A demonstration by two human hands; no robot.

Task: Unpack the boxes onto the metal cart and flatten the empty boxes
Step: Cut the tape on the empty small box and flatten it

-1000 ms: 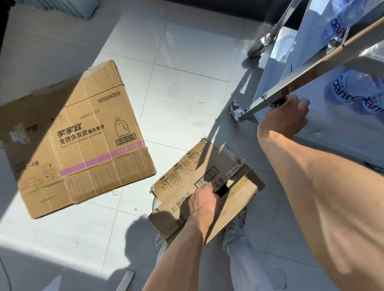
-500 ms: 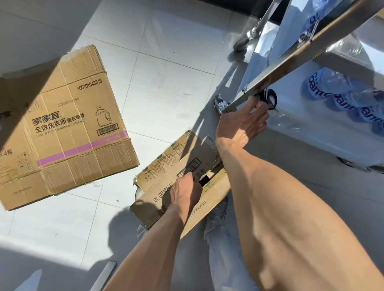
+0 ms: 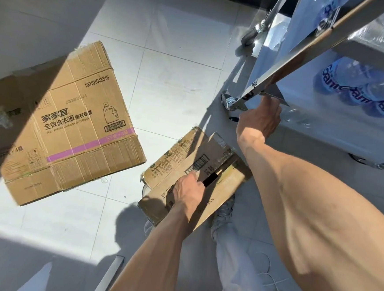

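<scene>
A small opened cardboard box [image 3: 180, 158] lies on the tiled floor by my feet. My left hand [image 3: 189, 187] grips its top flap beside a dark slot. A larger brown detergent box [image 3: 73, 124] with a pink stripe lies tilted on the floor to the left, its flaps shut. The metal cart [image 3: 308, 55] stands at the upper right with shrink-wrapped water bottle packs [image 3: 362, 94] on its lower shelf. My right hand [image 3: 259, 120] is at the cart's lower near corner, just right of a caster [image 3: 229, 102]. Its fingers curl onto the frame and the fingertips are hidden.
My shoe [image 3: 223, 214] sits under the small box's right edge. A thin white cord [image 3: 265, 277] lies on the floor at the lower right. A metal strip [image 3: 109, 276] is at the bottom middle. A second caster [image 3: 250, 39] is farther back.
My right hand went from fingers stretched toward the caster to curled on the cart's lower corner. My left hand stayed on the small box.
</scene>
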